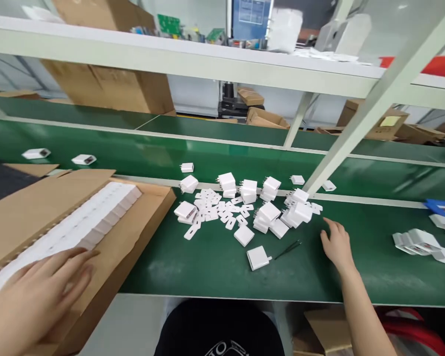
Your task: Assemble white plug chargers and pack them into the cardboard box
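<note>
My left hand (40,291) lies flat with its fingers stretched out on the near end of a row of white chargers (92,222) packed in an open cardboard box (141,232). My right hand (337,244) rests on the green bench, fingers loosely apart, holding nothing. It sits just right of thin black tweezers (287,249) and below a heap of white plug chargers (270,207). One single charger (258,257) lies nearest me. Small white flat pieces (218,210) are scattered left of the heap.
A green conveyor belt (133,153) behind the bench carries two chargers (83,159) at the left. A slanted white frame post (359,118) rises by the heap. More white parts (422,243) and a blue tray (443,206) lie far right. Cardboard boxes stand behind.
</note>
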### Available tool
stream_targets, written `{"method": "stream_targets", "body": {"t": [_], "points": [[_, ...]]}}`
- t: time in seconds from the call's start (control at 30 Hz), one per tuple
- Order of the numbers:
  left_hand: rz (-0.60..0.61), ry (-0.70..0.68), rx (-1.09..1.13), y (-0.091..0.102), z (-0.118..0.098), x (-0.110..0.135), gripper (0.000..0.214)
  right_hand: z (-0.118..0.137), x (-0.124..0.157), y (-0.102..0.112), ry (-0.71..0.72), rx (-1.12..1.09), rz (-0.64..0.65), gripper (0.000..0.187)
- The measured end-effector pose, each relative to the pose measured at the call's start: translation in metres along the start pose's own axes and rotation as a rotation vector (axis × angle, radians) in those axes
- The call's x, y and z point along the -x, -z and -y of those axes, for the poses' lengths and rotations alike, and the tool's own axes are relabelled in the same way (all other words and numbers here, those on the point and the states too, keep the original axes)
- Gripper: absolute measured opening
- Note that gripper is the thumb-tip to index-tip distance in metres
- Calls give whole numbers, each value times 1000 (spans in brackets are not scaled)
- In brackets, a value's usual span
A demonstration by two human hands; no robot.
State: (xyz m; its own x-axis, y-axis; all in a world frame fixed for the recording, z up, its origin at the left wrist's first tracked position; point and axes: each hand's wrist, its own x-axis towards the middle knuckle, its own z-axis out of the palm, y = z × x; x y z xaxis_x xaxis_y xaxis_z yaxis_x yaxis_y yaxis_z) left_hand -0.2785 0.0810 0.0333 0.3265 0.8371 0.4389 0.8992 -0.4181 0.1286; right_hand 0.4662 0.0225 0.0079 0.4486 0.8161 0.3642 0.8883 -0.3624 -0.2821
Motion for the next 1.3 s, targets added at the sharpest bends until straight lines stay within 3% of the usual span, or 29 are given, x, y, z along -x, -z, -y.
{"method": "stream_targets", "body": {"t": [0.07,0.13,0.27,0.37,0.47,0.53,0.63,0.8,0.93,1.1,1.2,1.3], "points": [[-93,-97,-33,-1,-44,-15,33,-1,-20,-11,20,30,57,66],[-109,-159,63,-6,-101,-32,26,1,-36,-20,27,54,100,65],[-185,-197,229,-45,-208,-63,21,2,-39,-28,69,68,124,60],[-34,-170,341,-86,-256,-82,34,-2,-13,-24,151,47,99,54],[206,-106,434,-113,-282,-101,52,-8,24,-13,255,9,55,45],[309,-88,486,-122,-291,-112,54,-11,47,-4,313,-14,12,41],[356,-98,557,-127,-296,-125,42,-11,69,7,360,-37,-72,36],[387,-4,775,-126,-281,-126,39,-5,73,14,371,-90,-218,28],[410,101,996,-111,-265,-119,49,14,68,18,353,-173,-305,24],[403,246,1396,-80,-261,-110,50,61,74,30,370,-274,-316,17],[388,294,1445,-64,-261,-106,53,78,77,31,503,-166,-263,16],[420,370,1528,-59,-258,-100,55,74,79,24,532,16,-273,19]]}}
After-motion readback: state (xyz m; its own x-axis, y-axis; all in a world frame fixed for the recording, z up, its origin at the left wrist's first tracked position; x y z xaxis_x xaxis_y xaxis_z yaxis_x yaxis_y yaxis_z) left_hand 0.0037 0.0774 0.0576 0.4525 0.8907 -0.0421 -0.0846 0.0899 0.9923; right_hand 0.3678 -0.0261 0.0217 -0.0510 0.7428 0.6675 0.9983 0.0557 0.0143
